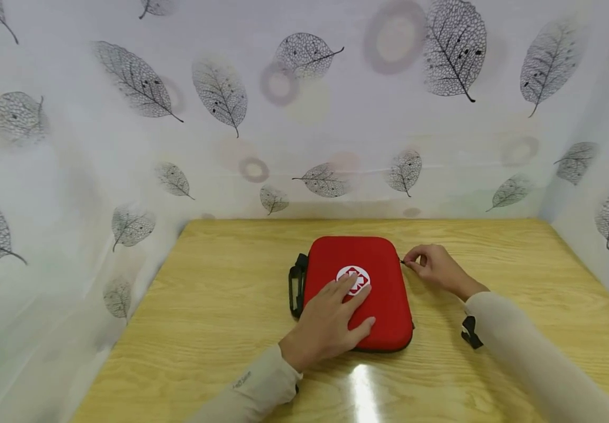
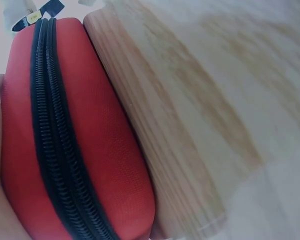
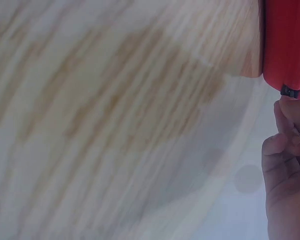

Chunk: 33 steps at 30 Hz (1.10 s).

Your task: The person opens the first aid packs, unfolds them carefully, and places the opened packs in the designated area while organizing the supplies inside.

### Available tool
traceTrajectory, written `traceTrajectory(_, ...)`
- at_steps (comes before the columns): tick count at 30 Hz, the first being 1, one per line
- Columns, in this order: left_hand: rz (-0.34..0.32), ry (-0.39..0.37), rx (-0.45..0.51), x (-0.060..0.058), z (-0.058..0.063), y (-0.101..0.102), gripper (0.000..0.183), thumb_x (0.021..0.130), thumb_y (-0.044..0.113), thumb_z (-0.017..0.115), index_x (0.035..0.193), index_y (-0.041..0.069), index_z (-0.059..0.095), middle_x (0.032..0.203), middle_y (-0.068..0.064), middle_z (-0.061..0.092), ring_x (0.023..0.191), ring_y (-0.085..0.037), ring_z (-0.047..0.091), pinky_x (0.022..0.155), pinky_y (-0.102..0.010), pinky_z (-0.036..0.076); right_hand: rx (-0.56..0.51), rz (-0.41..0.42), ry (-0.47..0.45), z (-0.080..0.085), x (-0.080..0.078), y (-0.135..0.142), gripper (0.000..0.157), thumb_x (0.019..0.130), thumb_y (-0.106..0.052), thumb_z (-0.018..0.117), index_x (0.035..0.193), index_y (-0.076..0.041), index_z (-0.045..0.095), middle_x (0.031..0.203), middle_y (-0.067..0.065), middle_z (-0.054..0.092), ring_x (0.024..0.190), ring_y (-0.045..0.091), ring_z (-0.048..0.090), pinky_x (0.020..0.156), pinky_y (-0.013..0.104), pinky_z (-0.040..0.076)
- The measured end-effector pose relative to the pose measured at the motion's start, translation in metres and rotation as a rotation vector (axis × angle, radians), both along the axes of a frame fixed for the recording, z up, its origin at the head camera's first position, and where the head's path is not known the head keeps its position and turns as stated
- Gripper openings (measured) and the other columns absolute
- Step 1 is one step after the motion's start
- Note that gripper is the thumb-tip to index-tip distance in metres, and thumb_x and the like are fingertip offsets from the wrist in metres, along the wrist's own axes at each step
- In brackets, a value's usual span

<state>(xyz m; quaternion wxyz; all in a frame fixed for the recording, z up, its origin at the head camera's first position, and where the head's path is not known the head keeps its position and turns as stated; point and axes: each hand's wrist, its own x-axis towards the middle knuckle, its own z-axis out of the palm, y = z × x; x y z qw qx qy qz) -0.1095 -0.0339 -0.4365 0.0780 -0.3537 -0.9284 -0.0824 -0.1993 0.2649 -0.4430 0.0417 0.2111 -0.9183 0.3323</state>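
Note:
A red zippered first aid case (image 1: 384,317) with a white cross emblem lies flat on the wooden table. On its lid rests my left hand (image 1: 328,320), fingers spread over the emblem's lower part. My right hand (image 1: 437,269) is at the case's upper right edge and pinches a small black zipper pull (image 3: 290,91) between thumb and finger. In the left wrist view, a black zipper (image 2: 55,135) runs along the side of the case, its teeth tracks lying together. A black carry handle (image 1: 296,286) sticks out from the left side.
The wooden table (image 1: 220,329) spreads around the case on all sides. Behind and beside it hangs a pale cloth (image 1: 347,129) printed with dark leaves. A light reflection shows on the table near the front.

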Motion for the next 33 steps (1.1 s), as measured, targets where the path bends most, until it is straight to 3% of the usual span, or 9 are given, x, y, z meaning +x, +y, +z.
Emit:
traceTrajectory(6, -0.011, 0.003, 0.011, -0.004, 0.001, -0.003, 0.060, 0.102, 0.053, 0.044, 0.154, 0.023, 0.046, 0.160, -0.007, 0.038, 0.146, -0.023, 0.036, 0.121, -0.038, 0.026, 0.008, -0.034, 0.013, -0.002, -0.001, -0.005, 0.007, 0.090, 0.005, 0.070, 0.095, 0.004, 0.075, 0.087, 0.010, 0.072, 0.060, 0.012, 0.049, 0.054, 0.025, 0.042)
traceTrajectory(13, -0.006, -0.016, 0.026, -0.018, 0.003, -0.002, 0.060, 0.102, 0.052, 0.045, 0.154, 0.023, 0.045, 0.161, -0.007, 0.037, 0.147, -0.023, 0.035, 0.121, -0.038, 0.025, -0.018, -0.081, 0.000, -0.007, -0.006, -0.010, 0.010, 0.093, 0.002, 0.068, 0.101, 0.006, 0.073, 0.092, 0.015, 0.072, 0.061, 0.013, 0.055, 0.055, 0.026, 0.047)
traceTrajectory(21, -0.020, -0.042, 0.007, -0.038, 0.004, -0.003, 0.062, 0.104, 0.055, 0.041, 0.157, 0.023, 0.041, 0.163, -0.007, 0.033, 0.149, -0.022, 0.030, 0.121, -0.038, 0.025, 0.001, -0.099, -0.008, 0.002, -0.009, -0.013, 0.012, 0.095, 0.000, 0.067, 0.103, 0.007, 0.072, 0.094, 0.015, 0.072, 0.067, 0.015, 0.060, 0.060, 0.028, 0.050)
traceTrajectory(24, -0.048, -0.060, 0.043, -0.042, 0.007, -0.008, 0.058, 0.106, 0.050, 0.043, 0.156, 0.022, 0.042, 0.162, -0.008, 0.035, 0.149, -0.022, 0.031, 0.121, -0.035, 0.025, 0.013, -0.098, 0.002, 0.007, -0.007, -0.015, 0.012, 0.094, -0.002, 0.068, 0.101, 0.006, 0.073, 0.092, 0.015, 0.072, 0.068, 0.016, 0.061, 0.061, 0.030, 0.050)
traceTrajectory(28, -0.048, -0.105, 0.173, -0.032, 0.013, -0.023, 0.054, 0.105, 0.040, 0.052, 0.153, 0.016, 0.047, 0.159, -0.009, 0.039, 0.147, -0.024, 0.036, 0.117, -0.036, 0.033, 0.026, -0.081, 0.009, 0.011, 0.002, -0.017, 0.011, 0.095, -0.004, 0.069, 0.100, 0.004, 0.074, 0.093, 0.013, 0.073, 0.071, 0.017, 0.063, 0.063, 0.031, 0.051)
traceTrajectory(33, 0.063, -0.160, 0.404, -0.007, 0.019, -0.048, 0.051, 0.102, 0.031, 0.063, 0.146, 0.006, 0.054, 0.152, -0.013, 0.049, 0.140, -0.026, 0.046, 0.109, -0.042, 0.044, 0.006, -0.059, -0.002, 0.022, 0.022, -0.020, 0.014, 0.096, -0.007, 0.068, 0.104, 0.004, 0.073, 0.100, 0.014, 0.073, 0.082, 0.026, 0.069, 0.070, 0.038, 0.058)
